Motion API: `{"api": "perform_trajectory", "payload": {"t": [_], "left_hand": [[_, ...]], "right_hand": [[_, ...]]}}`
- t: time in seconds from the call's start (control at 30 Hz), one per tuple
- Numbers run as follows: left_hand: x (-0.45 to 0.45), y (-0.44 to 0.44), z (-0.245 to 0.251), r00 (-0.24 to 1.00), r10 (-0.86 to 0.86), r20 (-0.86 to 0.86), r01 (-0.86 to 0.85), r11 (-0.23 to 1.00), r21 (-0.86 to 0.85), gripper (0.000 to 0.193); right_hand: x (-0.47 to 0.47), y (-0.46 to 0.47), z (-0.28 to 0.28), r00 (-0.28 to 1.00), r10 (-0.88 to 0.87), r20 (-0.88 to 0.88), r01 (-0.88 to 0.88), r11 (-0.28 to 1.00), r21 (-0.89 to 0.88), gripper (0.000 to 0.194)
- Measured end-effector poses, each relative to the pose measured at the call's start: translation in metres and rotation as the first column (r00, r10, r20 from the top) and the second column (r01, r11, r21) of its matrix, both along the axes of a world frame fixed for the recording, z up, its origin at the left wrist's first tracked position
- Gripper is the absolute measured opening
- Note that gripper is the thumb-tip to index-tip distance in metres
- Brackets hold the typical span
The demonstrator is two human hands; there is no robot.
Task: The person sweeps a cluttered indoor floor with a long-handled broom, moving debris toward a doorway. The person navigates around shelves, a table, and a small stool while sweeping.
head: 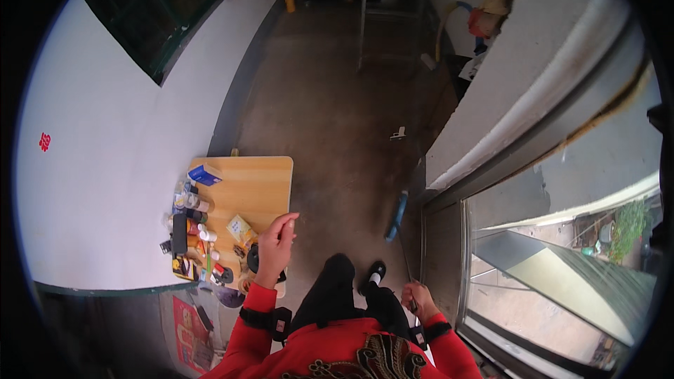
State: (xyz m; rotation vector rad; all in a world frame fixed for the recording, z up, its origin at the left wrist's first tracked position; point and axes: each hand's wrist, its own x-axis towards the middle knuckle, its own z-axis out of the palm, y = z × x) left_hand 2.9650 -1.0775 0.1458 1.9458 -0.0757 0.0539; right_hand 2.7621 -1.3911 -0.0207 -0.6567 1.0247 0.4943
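My right hand (pixel 418 299) is closed around the thin handle of what looks like a broom. Its narrow blue head (pixel 397 216) rests on the floor ahead, to the right of my feet. Raised over the right edge of a small wood-topped table (pixel 253 179), my left hand (pixel 278 245) has its fingers curled and thumb against them, with nothing visible in it. Beneath and beside that hand, the table holds a yellowish packet (pixel 241 228), several bottles and jars (pixel 197 202), a blue box (pixel 205 174) and a dark speaker-like block (pixel 179 233).
Dark floor (pixel 326 95) stretches ahead between two white walls. A metal stepladder (pixel 363 21) stands far ahead, right of centre. A small white piece (pixel 398 133) lies on the floor. On the right is a glazed door (pixel 464 263); a dark-framed window (pixel 158 21) is on the left.
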Motion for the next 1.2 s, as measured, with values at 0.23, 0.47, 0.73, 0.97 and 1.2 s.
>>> {"api": "perform_trajectory", "payload": {"t": [0.23, 0.47, 0.73, 0.97, 1.2], "left_hand": [[0.069, -0.002, -0.015, 0.975, 0.220, -0.027, -0.221, 0.974, -0.052, 0.022], [0.209, -0.034, -0.050, 0.985, 0.165, -0.051, -0.165, 0.986, 0.021, 0.020], [0.387, -0.035, -0.087, 0.957, 0.152, -0.248, -0.148, 0.988, 0.035, 0.022], [0.461, -0.060, -0.105, 0.935, 0.123, -0.332, -0.101, 0.991, 0.082, 0.021], [0.483, -0.049, -0.148, 0.862, 0.302, -0.407, -0.241, 0.951, 0.196, 0.023]], "right_hand": [[0.143, -0.038, 0.004, 0.999, 0.025, -0.022, -0.022, 0.993, 0.120, 0.022], [0.291, -0.030, -0.022, 0.989, 0.139, -0.059, -0.131, 0.984, 0.121, 0.023], [0.463, -0.034, -0.050, 0.968, 0.248, -0.026, -0.249, 0.960, -0.128, 0.007], [0.577, -0.076, -0.093, 0.973, 0.228, -0.037, -0.227, 0.915, -0.334, 0.054], [0.724, -0.155, -0.195, 0.960, 0.267, -0.087, -0.261, 0.735, -0.626, 0.073]]}}
